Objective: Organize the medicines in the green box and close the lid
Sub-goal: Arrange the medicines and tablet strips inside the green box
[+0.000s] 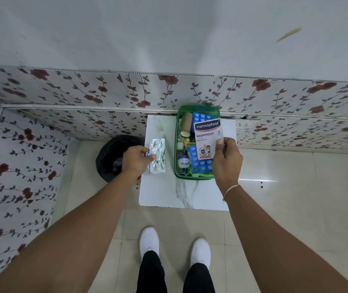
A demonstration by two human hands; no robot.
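My right hand (227, 160) grips the Hansaplast pack (208, 137), held over the open green box (176, 144) just ahead of it. My left hand (136, 160) pinches the foil blister strips (158, 155) on the tabletop (190, 193), left of the box.

The plaster packet (208, 138) hides much of the green box (176, 144), whose small bottle labels are too tiny to read.
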